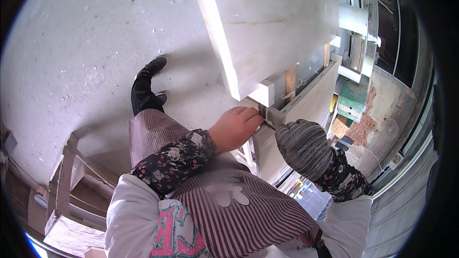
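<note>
At far left, a wooden frame (64,181) stands on the floor (95,57), its outer parts lost in the dark rim of the view. To its right, one black shoe (155,65) shows clearly, the other partly hidden by the trouser leg; a striped apron (229,210) covers much of the body. The left hand (236,126), bare, lies palm down with fingers together and bent; its fingertips meet the near side of a grey block (274,116), but whether they grip it cannot be told, the palm and thumb being out of sight. The left forearm, in a flowered cuff (179,162), reaches up and to the right across the apron. Above the block, a large pale panel (277,24) runs out of the upper edge, a white block (263,93) at its lower corner. The grey block sits between the two hands, at the near end of an upright board (311,98). The right hand (304,148), in a grey knitted glove, is curled just beside it, back upward; its hidden fingertips leave any hold uncertain. The right forearm slants up and leftward. Below the glove, a bluish crate (313,197) is partly covered and indistinct; beyond, a green box (352,98) stands near the distorted rim.
</note>
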The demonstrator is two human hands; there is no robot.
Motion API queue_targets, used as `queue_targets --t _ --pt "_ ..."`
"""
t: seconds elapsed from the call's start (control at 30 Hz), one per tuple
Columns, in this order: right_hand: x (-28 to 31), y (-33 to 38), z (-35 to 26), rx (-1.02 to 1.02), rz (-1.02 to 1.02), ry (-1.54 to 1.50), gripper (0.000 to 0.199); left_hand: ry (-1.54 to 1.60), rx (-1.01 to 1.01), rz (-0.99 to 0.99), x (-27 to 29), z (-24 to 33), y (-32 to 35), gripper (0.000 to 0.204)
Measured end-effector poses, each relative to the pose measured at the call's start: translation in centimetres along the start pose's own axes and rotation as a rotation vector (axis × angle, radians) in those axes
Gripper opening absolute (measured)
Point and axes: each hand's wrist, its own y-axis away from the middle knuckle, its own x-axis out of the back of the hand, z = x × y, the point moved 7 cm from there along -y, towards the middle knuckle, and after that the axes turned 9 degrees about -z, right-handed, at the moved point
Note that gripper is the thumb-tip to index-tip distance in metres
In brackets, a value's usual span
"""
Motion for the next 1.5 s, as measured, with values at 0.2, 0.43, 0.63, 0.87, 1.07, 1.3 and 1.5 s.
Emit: queue_targets --t 0.2,0.43,0.63,0.87,1.07,1.3,1.5 --pt "2.2 1.1 1.6 -0.161 0.254 -0.396 0.012 0.292 0.030 0.235 3.4 -0.4 0.6 0.017" --pt "1.8 0.9 1.2 -0.142 0.182 -0.289 0.012 0.379 0.069 0.249 4.6 1.1 -0.3 0.016" --pt "1.3 1.6 1.8 -0.235 0.167 -0.368 0.015 0.593 0.371 0.025 2.6 -0.8 -0.3 0.016" --pt "1.5 0.8 1.1 -0.142 0.182 -0.336 0.026 0.521 0.351 0.124 2.0 -2.2 -0.3 0.011" --pt "1.3 0.3 0.6 -0.025 0.232 -0.588 0.018 -0.117 0.497 0.194 4.0 -3.1 1.9 0.012" --pt "0.1 0.8 1.4 -0.113 0.171 -0.358 0.033 0.349 0.374 0.187 4.8 -1.6 2.2 0.021" --pt "-0.2 0.1 0.1 -0.003 0.087 -0.271 0.037 0.485 0.262 0.096 4.0 -0.4 1.4 0.017"
